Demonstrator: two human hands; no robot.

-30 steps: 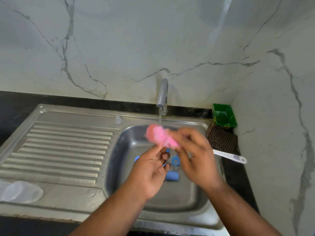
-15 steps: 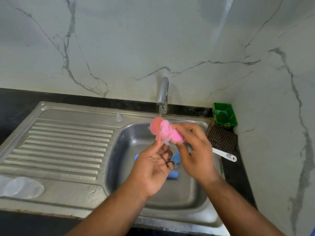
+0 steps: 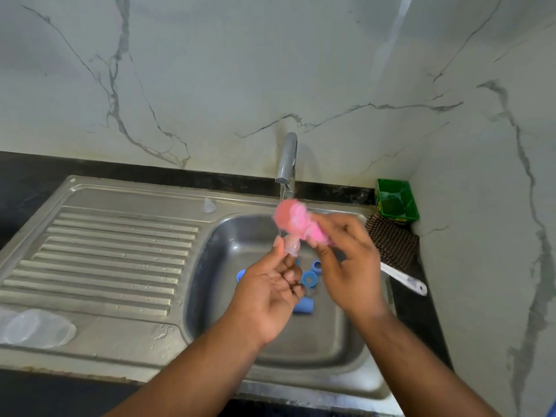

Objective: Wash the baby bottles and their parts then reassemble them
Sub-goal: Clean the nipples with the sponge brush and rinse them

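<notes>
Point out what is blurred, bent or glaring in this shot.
Head view: the pink sponge and right hand are motion-smeared; the left hand, pinching a clear part, is sharper; the wide-angle lens bows the sink edge; soft, even light, only dull sheen on the steel.

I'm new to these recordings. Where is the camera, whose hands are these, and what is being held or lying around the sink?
There is no machine here. A person works with bare hands, and the only camera sits on their head, looking forward and down at a steel sink. The tap is running. The left hand pinches a small clear teat below the tap. The right hand grips a brush near its pink sponge head, which is right at the teat. Its white handle sticks out to the right. Blue parts of the bottles lie in the basin. A spare teat sits on the back ledge, and clear caps lie on the drainboard at the left. A green box and a checked cloth are in the right corner.
</notes>
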